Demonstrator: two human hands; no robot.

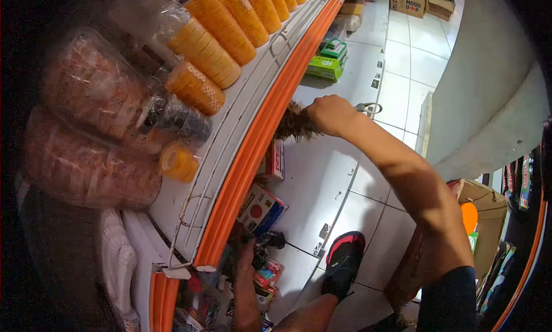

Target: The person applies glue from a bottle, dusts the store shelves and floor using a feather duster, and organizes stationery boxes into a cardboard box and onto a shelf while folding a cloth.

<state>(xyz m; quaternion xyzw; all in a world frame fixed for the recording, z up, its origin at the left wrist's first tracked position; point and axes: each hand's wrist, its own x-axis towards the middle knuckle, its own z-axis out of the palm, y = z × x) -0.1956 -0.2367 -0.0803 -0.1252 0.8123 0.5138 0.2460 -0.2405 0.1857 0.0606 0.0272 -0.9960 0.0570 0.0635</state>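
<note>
My right hand (332, 114) is closed around a feather duster (296, 123). Its brown feathers reach in under the orange shelf edge, and a looped handle end shows on the other side of my fist. Lower down, my left hand (246, 252) reaches into the shadow below the shelf, beside a dark object (270, 239). Its fingers are mostly hidden, so I cannot tell if they grip anything. A blue and white box (261, 210) stands just above that hand on the white bottom shelf (316, 171), with a red and white box (277, 159) behind it.
Rolls of yellow tape (221, 24) line the upper shelf (224, 125), which has a wire rail and orange edge (253, 142). Green boxes (325, 68) sit further along. My shoe (345, 263) is on the tiled floor. At right are a white column (489, 90) and cardboard box (489, 217).
</note>
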